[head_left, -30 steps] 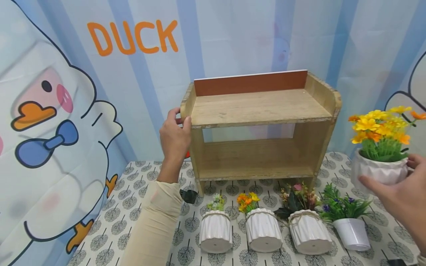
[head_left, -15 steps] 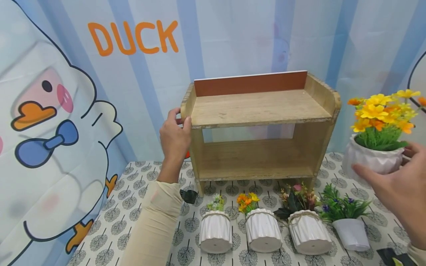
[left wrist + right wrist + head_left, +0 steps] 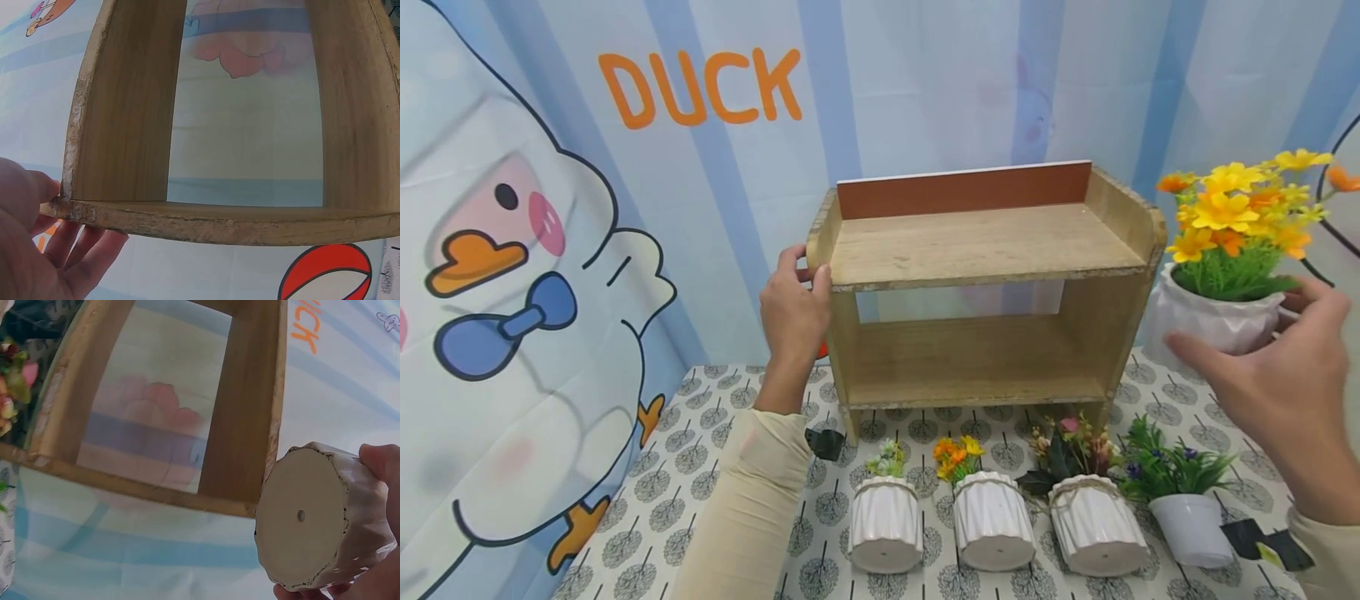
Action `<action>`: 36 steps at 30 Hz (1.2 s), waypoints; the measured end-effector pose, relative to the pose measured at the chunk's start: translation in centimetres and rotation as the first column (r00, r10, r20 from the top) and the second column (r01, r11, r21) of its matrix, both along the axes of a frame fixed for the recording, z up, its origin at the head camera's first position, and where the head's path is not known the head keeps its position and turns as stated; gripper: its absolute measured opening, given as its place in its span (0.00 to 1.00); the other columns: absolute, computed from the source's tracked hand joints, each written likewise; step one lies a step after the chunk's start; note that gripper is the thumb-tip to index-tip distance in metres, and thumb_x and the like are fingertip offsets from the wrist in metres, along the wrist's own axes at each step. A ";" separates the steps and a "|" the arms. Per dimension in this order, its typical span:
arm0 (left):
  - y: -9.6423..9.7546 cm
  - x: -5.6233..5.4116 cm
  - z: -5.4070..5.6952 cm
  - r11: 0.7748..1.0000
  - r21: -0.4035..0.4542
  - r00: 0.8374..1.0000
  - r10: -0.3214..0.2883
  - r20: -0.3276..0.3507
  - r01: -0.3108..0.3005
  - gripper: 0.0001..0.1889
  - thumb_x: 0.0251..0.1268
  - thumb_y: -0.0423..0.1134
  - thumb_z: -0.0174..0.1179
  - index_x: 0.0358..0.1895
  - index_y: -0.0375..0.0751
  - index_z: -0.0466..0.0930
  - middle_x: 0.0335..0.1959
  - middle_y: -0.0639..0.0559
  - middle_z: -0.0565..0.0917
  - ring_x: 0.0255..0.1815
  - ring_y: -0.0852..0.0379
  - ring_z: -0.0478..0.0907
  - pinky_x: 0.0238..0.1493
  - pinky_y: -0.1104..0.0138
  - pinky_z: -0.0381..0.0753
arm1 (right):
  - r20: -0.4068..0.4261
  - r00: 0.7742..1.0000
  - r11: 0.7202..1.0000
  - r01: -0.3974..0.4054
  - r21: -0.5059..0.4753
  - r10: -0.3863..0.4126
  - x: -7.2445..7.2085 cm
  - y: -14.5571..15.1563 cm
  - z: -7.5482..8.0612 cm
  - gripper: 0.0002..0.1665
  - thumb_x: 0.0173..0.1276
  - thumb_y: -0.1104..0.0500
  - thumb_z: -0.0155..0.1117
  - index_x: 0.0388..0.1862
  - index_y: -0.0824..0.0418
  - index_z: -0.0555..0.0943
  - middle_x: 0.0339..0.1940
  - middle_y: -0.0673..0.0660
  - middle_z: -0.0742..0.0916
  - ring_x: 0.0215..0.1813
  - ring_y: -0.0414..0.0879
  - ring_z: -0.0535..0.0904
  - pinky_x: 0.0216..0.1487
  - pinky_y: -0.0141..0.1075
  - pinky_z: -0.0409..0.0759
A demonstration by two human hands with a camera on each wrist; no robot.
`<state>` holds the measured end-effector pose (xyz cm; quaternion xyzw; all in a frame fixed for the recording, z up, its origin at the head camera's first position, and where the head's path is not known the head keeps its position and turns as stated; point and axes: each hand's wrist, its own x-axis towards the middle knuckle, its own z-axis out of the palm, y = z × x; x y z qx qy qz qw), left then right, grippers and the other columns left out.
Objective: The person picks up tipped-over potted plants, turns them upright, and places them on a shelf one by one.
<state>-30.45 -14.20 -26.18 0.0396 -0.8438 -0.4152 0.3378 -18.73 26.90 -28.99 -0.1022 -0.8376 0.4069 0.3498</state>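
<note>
A two-tier wooden shelf (image 3: 992,242) stands on the table, with bare boards. My left hand (image 3: 796,321) grips its upper left side near the front edge; in the left wrist view, fingers (image 3: 94,256) wrap the board's corner. Off the shelf's right side, my right hand (image 3: 1288,383) holds up a white ribbed pot (image 3: 1217,317) of yellow and orange flowers (image 3: 1232,212), upright. The right wrist view shows the pot's round base (image 3: 301,515) with a small hole, its flowers out of sight there.
Across the front, several white pots stand in a row: one with pale flowers (image 3: 886,523), one with orange flowers (image 3: 994,521), one with pink flowers (image 3: 1097,525), and a smooth one with a leafy plant (image 3: 1191,529). A duck-print curtain (image 3: 730,208) hangs behind the patterned tablecloth (image 3: 655,475).
My right hand has raised the flower pot and brought it left, closer to the shelf. The left hand keeps its grip in the same place.
</note>
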 end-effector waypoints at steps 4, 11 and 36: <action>0.0 0.0 0.0 1.000 0.000 1.000 0.002 0.006 -0.002 0.20 0.72 0.45 0.59 0.64 0.47 0.77 0.51 0.40 0.89 0.53 0.41 0.86 0.47 0.50 0.85 | -0.016 1.000 1.000 -0.026 -0.002 0.026 -0.6 -0.8 0.9 0.63 0.52 0.55 0.83 0.77 0.43 0.51 0.59 0.41 0.68 0.44 0.26 0.68 0.39 0.10 0.67; -0.1 0.0 0.0 1.000 -0.004 1.000 0.006 0.015 -0.006 0.21 0.72 0.46 0.59 0.65 0.48 0.77 0.50 0.41 0.89 0.52 0.41 0.86 0.46 0.50 0.85 | -0.050 0.997 0.998 -0.054 0.033 0.056 -1.5 -2.0 2.1 0.61 0.53 0.53 0.82 0.77 0.43 0.51 0.62 0.52 0.70 0.44 0.28 0.68 0.37 0.11 0.67; 0.2 -0.3 -0.2 0.998 -0.057 1.000 0.012 0.002 -0.012 0.20 0.73 0.44 0.59 0.65 0.46 0.77 0.51 0.42 0.89 0.53 0.40 0.85 0.47 0.49 0.83 | -0.083 0.985 0.986 -0.155 -0.065 0.150 -7.2 -5.9 5.8 0.55 0.55 0.47 0.79 0.74 0.45 0.54 0.61 0.46 0.69 0.60 0.45 0.72 0.57 0.38 0.79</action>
